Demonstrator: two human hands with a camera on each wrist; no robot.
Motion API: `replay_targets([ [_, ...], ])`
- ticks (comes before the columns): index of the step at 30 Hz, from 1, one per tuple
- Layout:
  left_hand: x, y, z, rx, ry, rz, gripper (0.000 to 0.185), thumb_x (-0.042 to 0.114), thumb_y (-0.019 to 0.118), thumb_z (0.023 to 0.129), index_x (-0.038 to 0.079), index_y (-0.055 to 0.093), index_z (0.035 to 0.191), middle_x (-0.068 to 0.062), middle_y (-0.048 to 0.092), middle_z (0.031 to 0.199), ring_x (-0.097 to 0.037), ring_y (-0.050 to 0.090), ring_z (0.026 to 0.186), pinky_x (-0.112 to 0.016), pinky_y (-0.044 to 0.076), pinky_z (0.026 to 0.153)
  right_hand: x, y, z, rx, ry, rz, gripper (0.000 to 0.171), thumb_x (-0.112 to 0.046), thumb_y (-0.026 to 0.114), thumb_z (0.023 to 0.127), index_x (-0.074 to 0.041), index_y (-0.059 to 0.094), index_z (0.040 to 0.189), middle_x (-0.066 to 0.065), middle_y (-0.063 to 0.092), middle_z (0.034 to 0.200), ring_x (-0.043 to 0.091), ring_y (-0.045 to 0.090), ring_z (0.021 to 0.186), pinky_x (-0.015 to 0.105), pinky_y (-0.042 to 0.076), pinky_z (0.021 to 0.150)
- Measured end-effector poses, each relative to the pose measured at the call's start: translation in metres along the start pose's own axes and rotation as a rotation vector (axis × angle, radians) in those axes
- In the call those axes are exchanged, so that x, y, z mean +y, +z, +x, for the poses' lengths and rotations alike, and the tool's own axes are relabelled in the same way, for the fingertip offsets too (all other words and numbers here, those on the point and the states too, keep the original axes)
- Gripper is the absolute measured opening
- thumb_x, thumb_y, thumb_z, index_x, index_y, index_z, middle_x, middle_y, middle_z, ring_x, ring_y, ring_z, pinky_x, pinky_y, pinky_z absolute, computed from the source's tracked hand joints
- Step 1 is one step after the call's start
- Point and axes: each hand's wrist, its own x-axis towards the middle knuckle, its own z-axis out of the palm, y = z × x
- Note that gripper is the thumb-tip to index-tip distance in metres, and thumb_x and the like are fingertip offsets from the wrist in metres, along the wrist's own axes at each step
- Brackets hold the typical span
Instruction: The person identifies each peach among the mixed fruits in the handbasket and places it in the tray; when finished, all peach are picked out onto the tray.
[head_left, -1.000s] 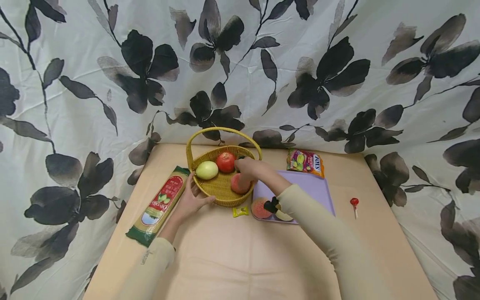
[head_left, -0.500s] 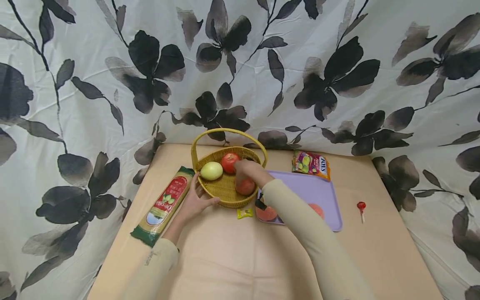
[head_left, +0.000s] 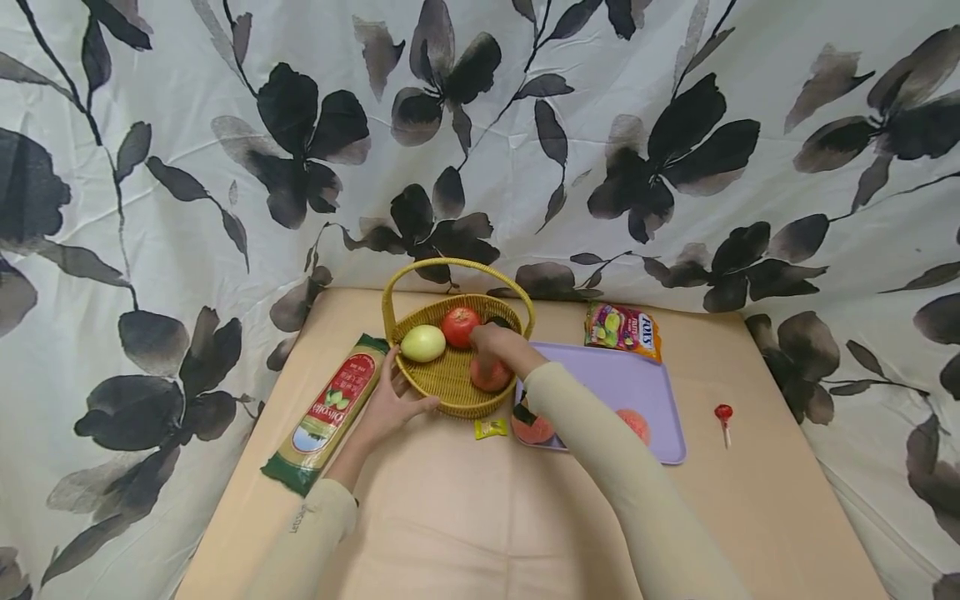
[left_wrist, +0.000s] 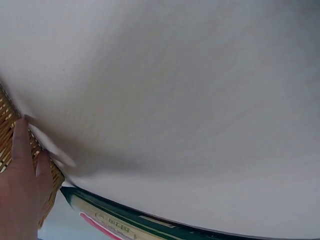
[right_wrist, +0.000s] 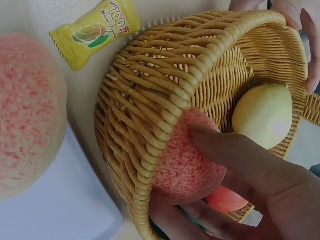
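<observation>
Right hand point(head_left: 497, 343) grip curls round peach point(right_wrist: 187, 165) inside basket point(right_wrist: 165, 95); left hand point(head_left: 390, 402) steadies rim

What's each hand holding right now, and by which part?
Right hand grips the pink speckled peach around its sides, low inside the yellow woven wicker basket. Left hand holds that basket by its near-left rim.

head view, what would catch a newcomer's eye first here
First the yellow wicker basket at the middle of the table, where the right hand grips a peach beside a tomato and a pale green fruit. The left hand holds the basket's near rim. Next the lilac tray to its right with two more peaches, against the big black-leaf curtain behind.
</observation>
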Motion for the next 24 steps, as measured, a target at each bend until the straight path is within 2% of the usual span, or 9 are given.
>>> replay_targets([
  [4, 0.004, 0.002, 0.0, -0.007, -0.017, -0.006, 0.129, 0.022, 0.089, 0.085, 0.023, -0.01, 0.167, -0.023, 0.0, 0.174, -0.046, 0.017, 0.159, -0.058, 0.025, 0.128, 0.001, -0.001, -0.004, -0.003, -0.013, -0.007, 0.024, -0.01, 0.083, 0.086, -0.01, 0.062, 0.097, 0.006, 0.058, 0.098, 0.019, 0.051, 0.086, 0.03, 0.045, 0.066],
  [8, 0.006, 0.001, -0.002, -0.012, -0.025, -0.009, 0.128, 0.017, 0.087, 0.086, 0.019, -0.012, 0.167, -0.025, -0.001, 0.173, -0.048, 0.015, 0.159, -0.059, 0.023, 0.128, 0.0, -0.007, -0.01, -0.003, -0.013, 0.038, 0.024, -0.006, 0.082, 0.085, -0.009, 0.063, 0.1, 0.009, 0.062, 0.103, 0.021, 0.058, 0.077, 0.03, 0.051, 0.055],
  [12, 0.004, 0.001, -0.004, -0.006, -0.01, 0.006, 0.129, 0.022, 0.088, 0.086, 0.023, -0.012, 0.167, -0.024, 0.0, 0.173, -0.048, 0.016, 0.159, -0.058, 0.025, 0.128, -0.002, -0.016, -0.023, 0.016, -0.032, 0.093, 0.029, -0.003, 0.082, 0.084, -0.008, 0.062, 0.103, 0.012, 0.062, 0.106, 0.021, 0.06, 0.07, 0.028, 0.05, 0.049],
  [15, 0.001, 0.002, -0.005, -0.008, 0.003, 0.028, 0.128, 0.025, 0.087, 0.086, 0.026, -0.013, 0.167, -0.024, 0.001, 0.174, -0.048, 0.018, 0.159, -0.058, 0.027, 0.128, -0.001, -0.021, -0.041, 0.052, -0.076, 0.093, 0.033, -0.001, 0.082, 0.083, -0.008, 0.063, 0.109, 0.012, 0.064, 0.112, 0.021, 0.061, 0.076, 0.028, 0.051, 0.052],
  [18, -0.001, 0.002, -0.005, -0.005, 0.012, 0.038, 0.127, 0.024, 0.086, 0.088, 0.027, -0.013, 0.167, -0.023, 0.003, 0.174, -0.047, 0.019, 0.158, -0.058, 0.027, 0.127, 0.001, -0.023, -0.064, 0.114, -0.144, 0.039, 0.036, -0.003, 0.081, 0.083, -0.009, 0.066, 0.115, 0.011, 0.066, 0.117, 0.022, 0.061, 0.092, 0.03, 0.052, 0.066],
  [21, -0.001, 0.002, -0.005, -0.004, 0.017, 0.05, 0.125, 0.023, 0.085, 0.089, 0.027, -0.014, 0.166, -0.023, 0.003, 0.174, -0.047, 0.02, 0.158, -0.058, 0.028, 0.127, 0.006, -0.023, -0.089, 0.179, -0.193, -0.005, 0.039, -0.01, 0.083, 0.082, -0.009, 0.067, 0.117, 0.01, 0.067, 0.115, 0.023, 0.058, 0.102, 0.032, 0.053, 0.076],
  [24, 0.001, 0.001, -0.005, -0.005, 0.019, 0.068, 0.125, 0.025, 0.084, 0.09, 0.027, -0.015, 0.166, -0.023, 0.002, 0.174, -0.047, 0.02, 0.158, -0.059, 0.028, 0.126, 0.015, -0.021, -0.116, 0.223, -0.204, -0.008, 0.043, -0.016, 0.087, 0.08, -0.01, 0.067, 0.118, 0.01, 0.066, 0.109, 0.025, 0.057, 0.1, 0.032, 0.055, 0.074],
])
